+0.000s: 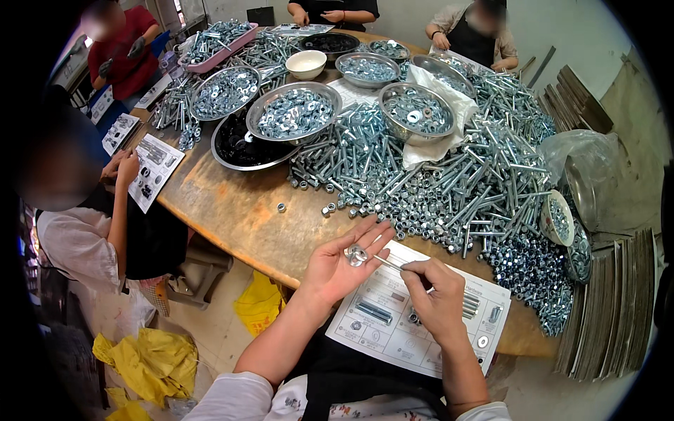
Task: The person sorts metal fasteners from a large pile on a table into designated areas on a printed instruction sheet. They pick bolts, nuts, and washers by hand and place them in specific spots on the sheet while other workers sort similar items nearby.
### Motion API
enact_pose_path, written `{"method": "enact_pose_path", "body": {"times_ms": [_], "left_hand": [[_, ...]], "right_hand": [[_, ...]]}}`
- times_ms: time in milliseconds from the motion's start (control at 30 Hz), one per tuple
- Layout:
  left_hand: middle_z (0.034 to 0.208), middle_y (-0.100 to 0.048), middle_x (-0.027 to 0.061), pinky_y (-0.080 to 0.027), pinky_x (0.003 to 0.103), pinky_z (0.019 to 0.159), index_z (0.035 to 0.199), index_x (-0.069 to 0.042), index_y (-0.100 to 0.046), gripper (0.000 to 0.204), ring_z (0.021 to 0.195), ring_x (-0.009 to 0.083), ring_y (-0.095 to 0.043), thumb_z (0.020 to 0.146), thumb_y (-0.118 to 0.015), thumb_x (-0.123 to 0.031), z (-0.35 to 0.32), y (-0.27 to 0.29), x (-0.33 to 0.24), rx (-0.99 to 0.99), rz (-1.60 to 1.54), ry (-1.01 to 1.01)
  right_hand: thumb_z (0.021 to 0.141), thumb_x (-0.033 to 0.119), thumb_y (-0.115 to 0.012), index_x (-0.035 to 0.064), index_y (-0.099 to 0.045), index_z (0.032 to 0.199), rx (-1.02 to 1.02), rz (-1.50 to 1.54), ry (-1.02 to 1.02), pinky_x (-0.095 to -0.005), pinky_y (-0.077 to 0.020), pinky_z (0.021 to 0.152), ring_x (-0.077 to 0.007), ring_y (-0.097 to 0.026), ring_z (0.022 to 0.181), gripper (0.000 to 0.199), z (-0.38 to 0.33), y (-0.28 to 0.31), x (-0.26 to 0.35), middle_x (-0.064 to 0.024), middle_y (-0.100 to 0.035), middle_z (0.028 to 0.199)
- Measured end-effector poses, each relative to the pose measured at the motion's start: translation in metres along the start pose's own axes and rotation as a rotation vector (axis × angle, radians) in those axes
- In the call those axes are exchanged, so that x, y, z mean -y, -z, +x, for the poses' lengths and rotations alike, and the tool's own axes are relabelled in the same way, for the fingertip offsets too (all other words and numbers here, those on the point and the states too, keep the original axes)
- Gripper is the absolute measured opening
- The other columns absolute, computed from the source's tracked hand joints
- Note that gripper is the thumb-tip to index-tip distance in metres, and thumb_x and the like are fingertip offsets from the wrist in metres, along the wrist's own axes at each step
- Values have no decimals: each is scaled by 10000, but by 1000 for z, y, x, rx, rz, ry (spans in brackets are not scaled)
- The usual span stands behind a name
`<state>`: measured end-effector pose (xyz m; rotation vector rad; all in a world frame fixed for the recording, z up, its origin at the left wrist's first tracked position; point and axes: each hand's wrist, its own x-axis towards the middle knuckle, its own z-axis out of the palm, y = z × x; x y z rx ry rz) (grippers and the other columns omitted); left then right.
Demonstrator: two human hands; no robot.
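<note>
My left hand (324, 272) is palm up above the table's near edge, its fingers stretched out. Shiny round washers (356, 255) rest on that palm near the base of the fingers. Between thumb and fingers, my right hand (437, 295) pinches a thin metal bolt (388, 263); its far end reaches the left fingers. Below both hands lies a printed hardware sheet (365, 340), partly covered by the right hand. Bolt shapes (374, 311) and a washer shape (482, 342) show on it; I cannot tell which are real and which are printed.
Loose bolts (491, 168) and nuts (523, 270) heap over the wooden table (232, 217). Metal bowls of washers (295, 112) stand beyond, beside a white bowl (306, 64) and a pink basket (219, 49). Co-workers sit around; one's hand (126, 167) is at left. Cardboard sheets (611, 309) stack at right.
</note>
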<state>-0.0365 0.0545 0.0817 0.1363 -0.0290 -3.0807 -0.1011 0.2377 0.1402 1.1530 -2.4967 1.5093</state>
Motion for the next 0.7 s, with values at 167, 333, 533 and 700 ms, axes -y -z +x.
{"method": "enact_pose_path", "body": {"times_ms": [167, 333, 533, 700], "left_hand": [[1581, -260, 205, -216, 480, 1196, 1509, 3, -273, 584, 1482, 339, -224, 950, -418, -81, -6, -6, 2, -9, -84, 16], [1585, -244, 215, -225, 480, 1193, 1518, 2, -256, 635, 1481, 340, -226, 905, -419, -27, -10, -9, 5, 16, 4, 34], [1573, -262, 215, -241, 483, 1188, 1530, -43, -260, 669, 1478, 338, -234, 881, -415, 9, -10, -10, 13, -57, 32, -57], [1594, -211, 201, -222, 514, 1192, 1533, -61, -260, 735, 1477, 332, -235, 842, -492, 36, -10, -3, 11, -29, 87, -105]], "right_hand": [[824, 24, -701, 6, -703, 877, 50, -2, 24, -268, -468, 541, -153, -608, 581, 57, -1, -5, -6, -89, -657, 737], [828, 51, -708, 26, -700, 887, 53, 81, -70, -287, -469, 536, -170, -604, 559, 65, -7, -20, -14, -96, -657, 728], [917, 95, -662, -16, -678, 933, 129, 527, -382, -220, -418, 538, -45, -520, 592, 114, -19, -33, -35, 1, -623, 717], [940, 112, -645, 10, -682, 977, 157, 702, -446, -200, -420, 567, -32, -505, 633, 116, -19, -28, -38, 20, -610, 726]]}}
